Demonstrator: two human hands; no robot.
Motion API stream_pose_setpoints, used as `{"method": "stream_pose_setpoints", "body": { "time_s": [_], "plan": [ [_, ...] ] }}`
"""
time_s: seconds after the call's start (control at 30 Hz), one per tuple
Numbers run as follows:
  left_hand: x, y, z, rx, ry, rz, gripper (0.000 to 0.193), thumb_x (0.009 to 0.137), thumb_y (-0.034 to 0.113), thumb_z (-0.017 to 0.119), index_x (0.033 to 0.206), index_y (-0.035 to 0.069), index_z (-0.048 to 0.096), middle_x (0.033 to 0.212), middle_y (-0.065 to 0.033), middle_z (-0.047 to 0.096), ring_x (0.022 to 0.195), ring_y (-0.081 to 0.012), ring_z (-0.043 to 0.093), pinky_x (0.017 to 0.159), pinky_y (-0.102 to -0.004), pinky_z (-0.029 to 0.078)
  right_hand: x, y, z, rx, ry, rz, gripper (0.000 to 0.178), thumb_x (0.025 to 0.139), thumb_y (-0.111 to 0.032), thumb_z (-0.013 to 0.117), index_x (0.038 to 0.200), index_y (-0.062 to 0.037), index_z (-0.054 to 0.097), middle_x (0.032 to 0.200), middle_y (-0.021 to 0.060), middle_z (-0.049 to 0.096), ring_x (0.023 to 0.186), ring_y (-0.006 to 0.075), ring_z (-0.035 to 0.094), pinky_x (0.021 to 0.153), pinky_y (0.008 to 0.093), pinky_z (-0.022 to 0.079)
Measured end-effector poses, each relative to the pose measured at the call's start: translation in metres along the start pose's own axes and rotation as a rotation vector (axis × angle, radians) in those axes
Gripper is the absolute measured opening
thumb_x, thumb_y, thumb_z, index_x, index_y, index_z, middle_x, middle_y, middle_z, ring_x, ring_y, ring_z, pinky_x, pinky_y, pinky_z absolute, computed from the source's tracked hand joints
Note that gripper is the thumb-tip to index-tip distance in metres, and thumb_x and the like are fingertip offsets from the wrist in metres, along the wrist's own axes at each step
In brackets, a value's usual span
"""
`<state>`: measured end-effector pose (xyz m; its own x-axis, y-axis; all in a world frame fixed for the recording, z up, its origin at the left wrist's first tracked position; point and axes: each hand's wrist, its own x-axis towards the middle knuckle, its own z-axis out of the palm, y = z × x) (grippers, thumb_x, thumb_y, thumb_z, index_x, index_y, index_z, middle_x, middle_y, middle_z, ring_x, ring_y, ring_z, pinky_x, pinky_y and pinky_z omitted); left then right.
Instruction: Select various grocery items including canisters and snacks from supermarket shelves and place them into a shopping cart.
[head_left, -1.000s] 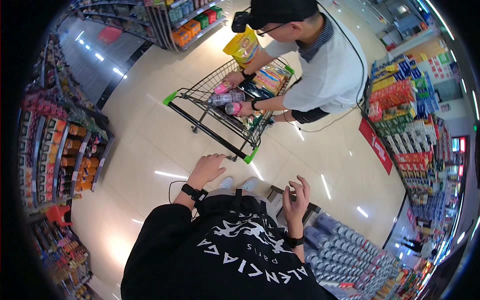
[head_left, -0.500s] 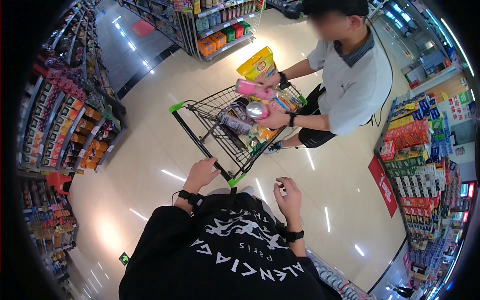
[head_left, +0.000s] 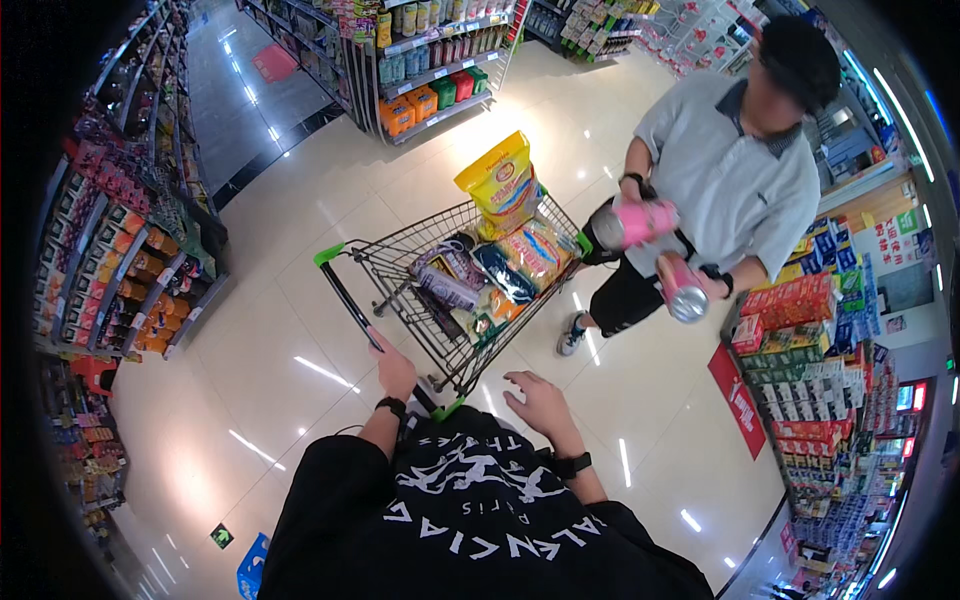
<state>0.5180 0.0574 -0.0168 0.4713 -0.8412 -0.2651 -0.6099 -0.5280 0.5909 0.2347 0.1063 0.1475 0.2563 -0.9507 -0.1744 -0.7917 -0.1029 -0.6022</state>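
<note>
My left hand (head_left: 396,372) is closed round the black handle bar (head_left: 352,304) of a wire shopping cart (head_left: 398,240). My right hand (head_left: 541,404) is raised beside the cart's near right corner, fingers apart and holding nothing. Inside the cart stand a yellow bag (head_left: 503,185), a clear and yellow packet (head_left: 535,258), a purple-grey can (head_left: 447,287) and other packaged goods. Across the cart, to the right, another person holds one pink can (head_left: 640,223) in one hand and a second pink can (head_left: 684,290) in the other.
Snack shelves (head_left: 130,270) line the left side. A shelf end with drinks (head_left: 440,70) stands at the far side. Stacked cartons (head_left: 800,330) rise on the right, with a red mat (head_left: 738,400) at their foot. The other person (head_left: 730,150) stands close to the cart's far right end.
My left hand has closed round the handle, and the cart sits nearer to me. The other person has stepped back to the right, taking the pink cans away from above the cart.
</note>
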Motion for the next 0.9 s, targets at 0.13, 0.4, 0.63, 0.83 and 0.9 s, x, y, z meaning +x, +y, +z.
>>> {"method": "stream_pose_setpoints", "body": {
  "time_s": [0.13,0.4,0.63,0.83,0.9],
  "plan": [
    [0.012,0.001,0.004,-0.057,0.102,-0.054,0.095,0.085,-0.008,0.048,0.163,0.014,-0.001,0.153,-0.0325,0.029,0.099,-0.0478,0.063,0.085,-0.0520,0.052,0.028,-0.002,0.011,-0.004,-0.069,-0.051,0.033,0.091,-0.028,0.068,0.118,-0.0112,0.066,0.108,0.0123,0.069,0.090,0.0306,0.070,0.079,0.0408,0.056],
    [0.079,0.015,-0.020,-0.032,0.157,0.049,0.078,0.097,0.006,0.053,0.162,0.018,0.011,0.147,-0.0249,0.041,0.101,-0.0464,0.063,0.081,-0.0515,0.055,0.089,0.015,0.001,-0.013,-0.206,0.015,0.033,0.089,-0.027,0.067,0.118,-0.0110,0.065,0.106,0.0142,0.069,0.097,0.0374,0.067,0.082,0.0461,0.055],
    [0.137,0.033,-0.030,0.092,0.138,-0.009,0.077,0.098,0.013,0.054,0.161,0.029,0.013,0.146,-0.0155,0.047,0.097,-0.0448,0.066,0.080,-0.0526,0.055,0.165,0.136,-0.014,0.083,-0.083,0.065,0.045,0.083,-0.021,0.074,0.122,-0.0021,0.062,0.122,0.0204,0.064,0.115,0.0400,0.060,0.099,0.0442,0.049],
    [0.183,0.036,-0.040,0.222,0.222,-0.297,0.054,0.101,0.027,0.056,0.149,0.016,0.035,0.119,-0.0220,0.067,0.105,-0.0441,0.065,0.087,-0.0557,0.051,0.281,0.317,-0.011,0.089,0.153,0.111,0.062,0.078,-0.019,0.080,0.132,0.0008,0.057,0.125,0.0213,0.062,0.117,0.0355,0.059,0.101,0.0425,0.047],
    [0.192,0.032,-0.039,0.254,0.272,-0.386,0.052,0.100,0.027,0.058,0.146,0.012,0.038,0.120,-0.0223,0.066,0.108,-0.0445,0.064,0.088,-0.0552,0.051,0.337,0.368,-0.009,0.148,0.150,0.211,0.064,0.079,-0.021,0.081,0.132,0.0042,0.056,0.124,0.0232,0.063,0.114,0.0362,0.061,0.099,0.0421,0.049]
  ]
}}
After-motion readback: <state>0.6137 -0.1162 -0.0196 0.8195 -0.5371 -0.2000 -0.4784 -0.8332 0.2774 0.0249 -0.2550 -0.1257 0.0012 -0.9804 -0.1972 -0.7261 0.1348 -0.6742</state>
